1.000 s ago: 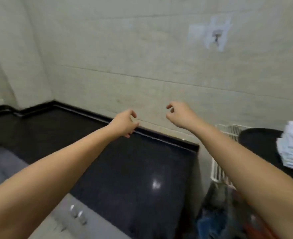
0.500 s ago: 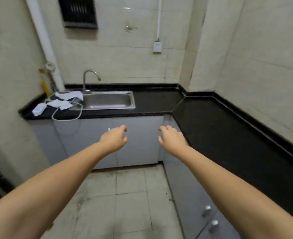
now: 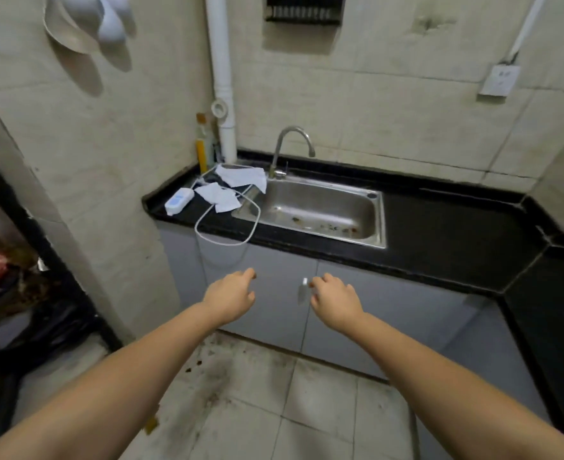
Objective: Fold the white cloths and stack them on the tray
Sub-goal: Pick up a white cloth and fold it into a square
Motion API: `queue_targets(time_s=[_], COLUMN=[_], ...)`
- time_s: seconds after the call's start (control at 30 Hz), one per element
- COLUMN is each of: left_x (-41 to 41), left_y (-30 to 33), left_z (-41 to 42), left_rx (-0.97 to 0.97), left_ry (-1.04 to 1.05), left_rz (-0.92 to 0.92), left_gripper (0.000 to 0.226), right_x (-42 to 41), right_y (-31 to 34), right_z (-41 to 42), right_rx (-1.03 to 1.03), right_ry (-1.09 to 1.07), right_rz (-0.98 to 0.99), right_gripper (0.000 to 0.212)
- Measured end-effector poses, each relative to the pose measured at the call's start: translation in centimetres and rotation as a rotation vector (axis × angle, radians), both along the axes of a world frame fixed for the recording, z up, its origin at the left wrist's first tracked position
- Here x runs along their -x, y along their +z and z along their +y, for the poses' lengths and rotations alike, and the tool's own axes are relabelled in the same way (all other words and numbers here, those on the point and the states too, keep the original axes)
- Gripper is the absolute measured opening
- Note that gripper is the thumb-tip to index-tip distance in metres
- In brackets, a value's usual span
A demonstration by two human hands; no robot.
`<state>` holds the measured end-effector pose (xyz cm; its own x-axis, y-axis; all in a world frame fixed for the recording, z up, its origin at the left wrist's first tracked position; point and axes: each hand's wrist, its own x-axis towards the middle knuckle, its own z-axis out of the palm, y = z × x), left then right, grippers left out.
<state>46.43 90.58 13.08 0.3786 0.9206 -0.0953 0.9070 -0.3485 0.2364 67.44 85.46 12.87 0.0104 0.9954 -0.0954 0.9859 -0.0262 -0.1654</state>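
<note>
We see a steel sink (image 3: 320,210) with a curved faucet (image 3: 292,144) in the black counter (image 3: 456,240), a white corded device (image 3: 178,201) lying far left.

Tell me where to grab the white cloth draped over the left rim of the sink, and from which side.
Take the white cloth by the corner hanging over the sink rim, nearest the faucet. Come from the front and above. That corner hangs free of the counter, so a pinch grip should close around it, while the rest lies flat and crumpled by the white cable. Both the left hand and right hand are empty.
</note>
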Motion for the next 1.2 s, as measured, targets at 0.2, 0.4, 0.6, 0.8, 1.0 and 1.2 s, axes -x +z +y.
queue_targets(time_s=[0.2, 0.4, 0.6, 0.8, 1.0, 1.2], left_x=[3.4, 5.1, 6.1, 4.4, 4.4, 2.3], left_y=[-2.2, -5.4, -6.2, -9.2, -10.8, -6.3], left_z=[12.0, 27.8, 43.1, 52.7, 55.7, 58.3], left_rx=[0.032, 0.072, 0.06, 0.122, 0.033, 0.001], left_ry=[0.136, 0.116, 0.031, -0.173, -0.481, -0.391], left_rz=[-0.028, -0.055, -0.104, 0.036, 0.185, -0.123], left_gripper=[0.037, 0.014, 0.025, 0.051, 0.035, 0.026], right_x=[3.0, 6.8, 9.8, 12.2, 12.6, 7.5], right_y=[-1.5, -4.9, -6.4, -9.9, -10.3, -4.8], right_z=[14.0, 29.1, 44.4, 52.3, 54.0, 54.0], right_rx=[0.041, 0.1, 0.192, 0.229, 0.182, -0.027], right_ry=[0.113, 0.126, -0.071, -0.236, -0.223, -0.283], right_rz=[0.07, 0.111, 0.36, 0.434, 0.427, 0.775], right_gripper=[0.039, 0.029, 0.025, 0.04, 0.017, 0.009])
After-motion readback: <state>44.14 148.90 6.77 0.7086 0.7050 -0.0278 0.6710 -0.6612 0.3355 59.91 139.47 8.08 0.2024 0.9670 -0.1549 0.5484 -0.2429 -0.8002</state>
